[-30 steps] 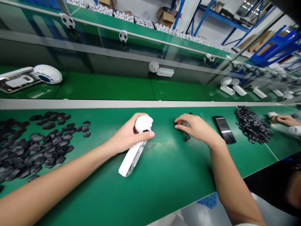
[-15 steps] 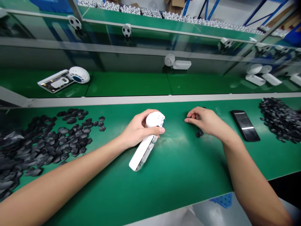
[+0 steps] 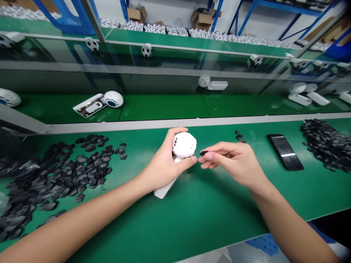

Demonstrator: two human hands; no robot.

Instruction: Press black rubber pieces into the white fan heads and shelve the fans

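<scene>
My left hand [image 3: 164,164] is wrapped round a white device [image 3: 185,145] with a round slotted head and a long flat body, whose lower end shows below the palm. The thumb and fingers hold it at the head. Just to the right, my right hand [image 3: 233,159] pinches a small black piece [image 3: 203,153] between thumb and forefinger, close to the round head but apart from it. A few more black pieces [image 3: 239,136] lie on the green table [image 3: 208,219] behind my right hand.
Black pieces are heaped at the left [image 3: 68,170] and far right [image 3: 326,144]. A black phone [image 3: 285,151] lies at the right. Behind the table's edge, a shelf bears an opened white device [image 3: 93,106] and others. Soccer-ball-patterned pieces [image 3: 146,50] stand higher up.
My right hand has moved left from the small black pieces to the device, now with one piece in its fingertips. The device's round head has turned in my left hand. The view has shifted.
</scene>
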